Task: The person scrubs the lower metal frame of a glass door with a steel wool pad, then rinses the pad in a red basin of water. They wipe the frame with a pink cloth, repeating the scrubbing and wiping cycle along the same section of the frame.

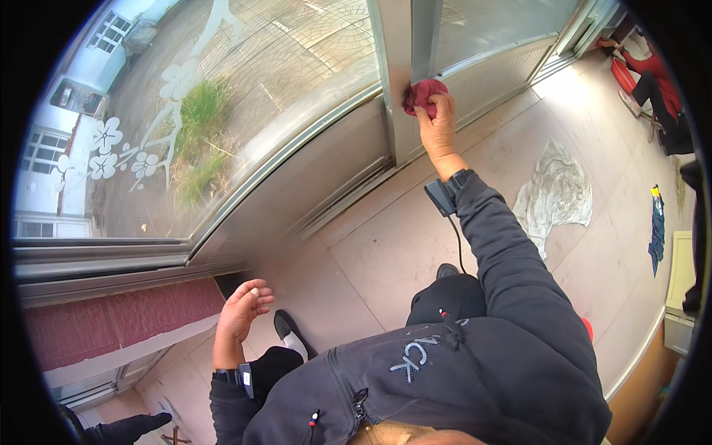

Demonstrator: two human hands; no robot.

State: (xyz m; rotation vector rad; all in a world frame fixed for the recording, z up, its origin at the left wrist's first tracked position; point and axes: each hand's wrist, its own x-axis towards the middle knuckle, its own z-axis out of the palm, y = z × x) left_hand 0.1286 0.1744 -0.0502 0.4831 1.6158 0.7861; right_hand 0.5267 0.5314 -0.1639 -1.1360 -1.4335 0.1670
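My right hand [438, 125] grips a bunched dark red cloth [427, 95] and presses it against the metal door frame post [396, 83], between two glazed panels. A strapped device with a cable sits on that wrist. My left hand [245, 308] is raised near my left knee, its fingers loosely curled, with nothing seen in it. Closest to it is the lower panel [245, 239] of the glazed door. The large window pane [289, 55] with white flower decals fills the upper left. Through it show paving and a grass clump.
A crumpled whitish cloth [556, 192] lies on the tiled floor [356, 267] at right, with a dark blue item [657, 233] beyond. A person in red [656, 83] sits at far right near a red basin [623, 77]. Another person's dark sleeve [125, 428] shows at lower left.
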